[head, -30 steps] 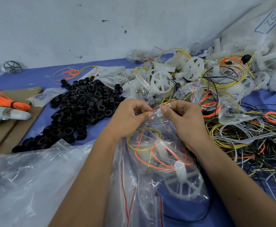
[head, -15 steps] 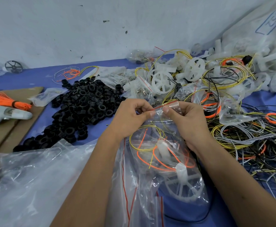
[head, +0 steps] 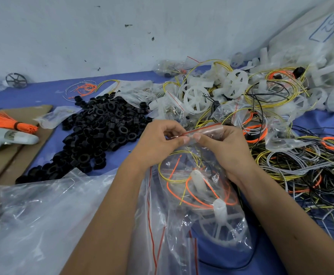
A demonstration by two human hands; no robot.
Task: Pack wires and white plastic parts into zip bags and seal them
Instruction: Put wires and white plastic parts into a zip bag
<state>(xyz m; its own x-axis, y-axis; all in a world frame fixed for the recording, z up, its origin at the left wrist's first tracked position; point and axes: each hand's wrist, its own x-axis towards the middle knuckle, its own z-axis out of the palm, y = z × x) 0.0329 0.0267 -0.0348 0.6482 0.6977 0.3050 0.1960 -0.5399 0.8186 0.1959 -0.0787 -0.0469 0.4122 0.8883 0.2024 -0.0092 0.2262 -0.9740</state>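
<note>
While one clear zip bag with two white plastic parts and coiled orange and yellow wires is held above the blue counter, its red-striped top is pinched by left hand and right hand

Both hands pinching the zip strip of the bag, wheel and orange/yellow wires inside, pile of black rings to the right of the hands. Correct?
Not quite: the head view shows the black rings left of the hands. The rest holds: left hand and right hand pinch the zip strip of the bag, wheel and wires inside.
</note>
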